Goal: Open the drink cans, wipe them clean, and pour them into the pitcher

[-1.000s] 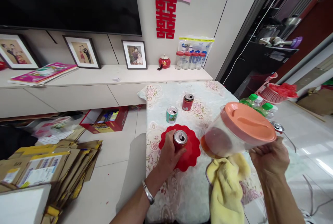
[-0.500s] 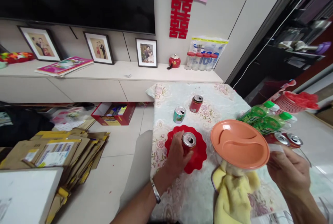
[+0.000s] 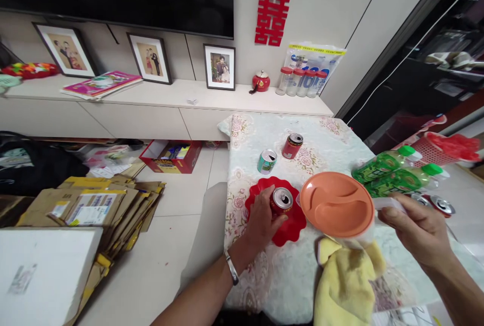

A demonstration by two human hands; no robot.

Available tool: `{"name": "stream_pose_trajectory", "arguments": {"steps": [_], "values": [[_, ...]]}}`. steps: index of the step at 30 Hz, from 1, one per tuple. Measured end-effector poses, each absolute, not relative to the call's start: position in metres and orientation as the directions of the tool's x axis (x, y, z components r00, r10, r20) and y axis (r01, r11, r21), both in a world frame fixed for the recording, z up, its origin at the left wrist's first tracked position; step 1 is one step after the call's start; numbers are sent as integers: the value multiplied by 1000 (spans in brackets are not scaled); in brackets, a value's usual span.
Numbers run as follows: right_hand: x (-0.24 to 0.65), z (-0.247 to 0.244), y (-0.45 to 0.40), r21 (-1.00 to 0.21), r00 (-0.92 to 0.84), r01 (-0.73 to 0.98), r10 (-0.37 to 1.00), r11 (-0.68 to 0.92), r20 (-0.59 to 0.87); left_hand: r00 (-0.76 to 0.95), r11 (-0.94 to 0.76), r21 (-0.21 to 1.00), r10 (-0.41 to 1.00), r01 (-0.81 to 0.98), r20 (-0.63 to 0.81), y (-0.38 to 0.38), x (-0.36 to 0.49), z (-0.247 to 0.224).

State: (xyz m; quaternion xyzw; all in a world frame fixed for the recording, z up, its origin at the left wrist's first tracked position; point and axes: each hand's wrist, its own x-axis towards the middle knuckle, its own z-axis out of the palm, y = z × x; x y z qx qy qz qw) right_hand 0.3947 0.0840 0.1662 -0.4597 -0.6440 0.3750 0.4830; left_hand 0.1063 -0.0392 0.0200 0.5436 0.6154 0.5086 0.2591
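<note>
My left hand is wrapped round a dark red can, upright over the scalloped red plate. My right hand grips the translucent handle of an orange divided dish, which is raised off the table and tilted. A yellow cloth lies just below the dish. Behind the red plate stand a green can and another red can, both with their tops opened.
Green bottles and more cans are at the table's right, by a pink basket. Beyond the tablecloth runs a white cabinet. Flattened cardboard lies on the floor at left.
The orange dish has shifted left with my right hand and now comes close to the red plate's edge. My left hand keeps its hold on the can. The whole view has shifted slightly.
</note>
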Motion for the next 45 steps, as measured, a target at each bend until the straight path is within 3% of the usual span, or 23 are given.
{"name": "stream_pose_trajectory", "arguments": {"steps": [3, 10, 19, 45], "values": [[392, 170, 85, -827, -339, 407, 905, 388, 258, -265, -113, 906, 935, 407, 236, -39, 106, 20], [380, 177, 83, -791, -307, 472, 913, 390, 267, -264, -130, 898, 930, 421, 258, -38, 105, 15], [373, 185, 76, -645, -454, 507, 813, 572, 364, -248, -124, 922, 942, 367, 226, -43, 105, 22], [361, 205, 78, -381, -644, 536, 657, 753, 392, -279, -95, 921, 937, 377, 211, -42, 108, 20]]}}
